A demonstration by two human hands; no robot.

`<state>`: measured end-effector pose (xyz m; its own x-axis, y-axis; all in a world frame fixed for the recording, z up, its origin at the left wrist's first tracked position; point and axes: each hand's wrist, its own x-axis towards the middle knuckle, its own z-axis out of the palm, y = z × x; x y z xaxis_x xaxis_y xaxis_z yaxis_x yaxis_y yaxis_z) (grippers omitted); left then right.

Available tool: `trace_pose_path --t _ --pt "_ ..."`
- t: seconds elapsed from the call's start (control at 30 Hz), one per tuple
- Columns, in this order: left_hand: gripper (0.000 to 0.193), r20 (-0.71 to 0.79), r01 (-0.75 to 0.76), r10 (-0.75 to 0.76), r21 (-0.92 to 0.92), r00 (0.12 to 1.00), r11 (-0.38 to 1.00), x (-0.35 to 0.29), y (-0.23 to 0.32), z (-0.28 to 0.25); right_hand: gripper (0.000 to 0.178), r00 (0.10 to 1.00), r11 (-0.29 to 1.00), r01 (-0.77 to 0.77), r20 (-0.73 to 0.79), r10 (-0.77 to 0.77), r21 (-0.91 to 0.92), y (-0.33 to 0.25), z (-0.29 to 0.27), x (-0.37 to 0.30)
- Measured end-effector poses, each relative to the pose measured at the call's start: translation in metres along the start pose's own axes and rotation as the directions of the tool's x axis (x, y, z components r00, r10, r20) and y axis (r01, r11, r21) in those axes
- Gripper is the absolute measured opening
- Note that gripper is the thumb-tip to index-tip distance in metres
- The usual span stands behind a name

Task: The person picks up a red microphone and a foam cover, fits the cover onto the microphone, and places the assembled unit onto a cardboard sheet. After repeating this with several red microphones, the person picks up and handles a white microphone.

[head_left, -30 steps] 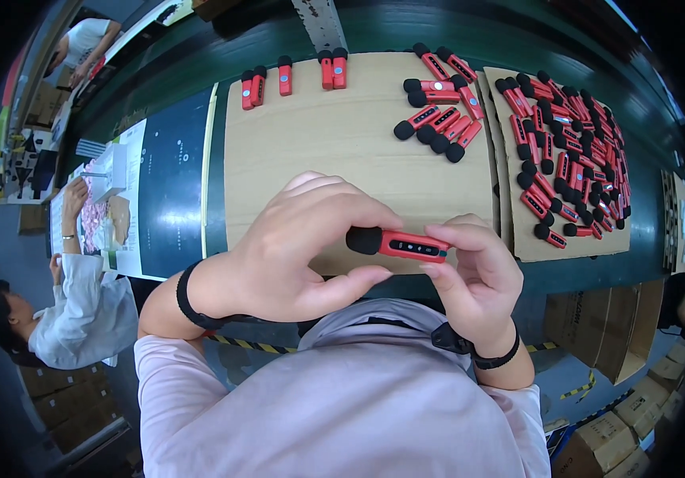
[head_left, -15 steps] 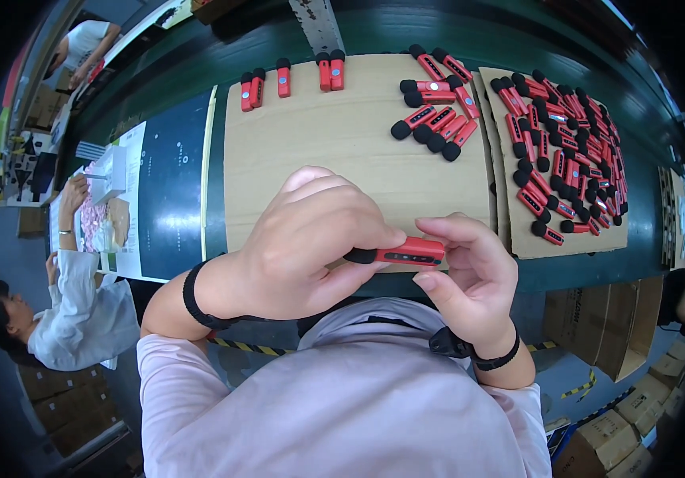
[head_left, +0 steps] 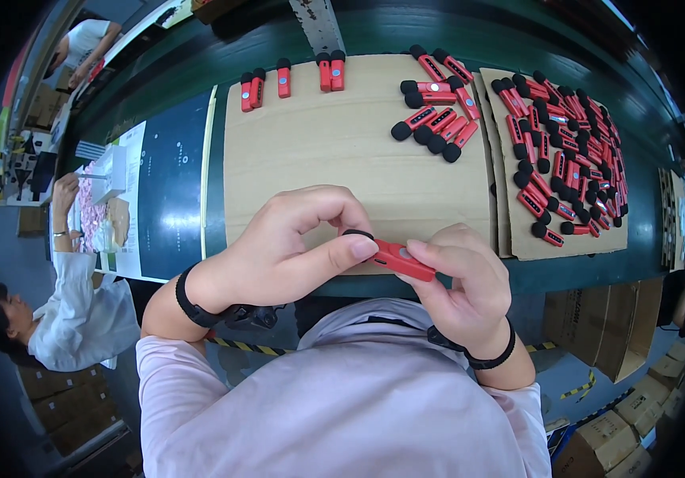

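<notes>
Between my two hands is a small red microphone (head_left: 393,260) with a black foam cap, held over the near edge of the cardboard. My left hand (head_left: 291,243) pinches the capped end between thumb and forefinger, hiding most of the foam. My right hand (head_left: 470,279) grips the other end of the red body, thumb on top near a round grey spot. A small dark slot shows on the side facing me. Several similar microphones (head_left: 440,119) lie at the cardboard's far right, and a few more (head_left: 283,78) stand apart along its far left edge.
A flat cardboard sheet (head_left: 342,159) covers the green table before me. To its right, another sheet (head_left: 534,239) carries a dense pile of red microphones. A dark printed panel (head_left: 171,183) lies left. Beyond it, a person in white (head_left: 80,311) reaches toward a white box.
The microphone has been turned, so its dark strip is out of sight and a slotted side shows. My right fingers have closed on its end, while the left hand has shifted its pinch.
</notes>
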<state>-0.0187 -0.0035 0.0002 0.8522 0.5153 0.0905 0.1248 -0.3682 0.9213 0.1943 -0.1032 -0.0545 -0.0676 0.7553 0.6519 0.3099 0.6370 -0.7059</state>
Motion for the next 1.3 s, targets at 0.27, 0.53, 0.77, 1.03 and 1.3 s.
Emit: trace_pose_path --t 0.27,0.53,0.77,1.03,1.3 --pt "0.027 -0.205 0.059 -0.056 0.010 0.977 0.998 -0.009 -0.003 0.002 0.058 0.989 0.989 -0.148 0.016 0.148 0.003 -0.004 0.004 0.002" --pt "0.027 -0.528 0.185 -0.110 0.092 0.842 0.978 -0.023 -0.043 -0.056 0.050 0.983 0.984 -0.176 -0.059 0.175 -0.029 0.003 -0.006 -0.012" --pt "0.025 -0.606 0.437 -0.307 0.075 0.733 0.896 -0.018 -0.086 -0.111 0.041 0.976 0.975 -0.214 0.020 0.215 -0.065 0.003 -0.019 -0.017" --pt "0.028 -0.625 0.567 -0.312 0.259 0.716 0.782 -0.009 -0.108 -0.118 0.037 0.978 0.971 -0.206 0.010 0.209 -0.118 0.003 -0.025 -0.015" --pt "0.028 -0.687 0.508 -0.294 0.126 0.664 0.852 -0.023 -0.119 -0.117 0.029 0.962 0.933 -0.228 0.080 0.260 -0.280 0.005 -0.052 0.015"
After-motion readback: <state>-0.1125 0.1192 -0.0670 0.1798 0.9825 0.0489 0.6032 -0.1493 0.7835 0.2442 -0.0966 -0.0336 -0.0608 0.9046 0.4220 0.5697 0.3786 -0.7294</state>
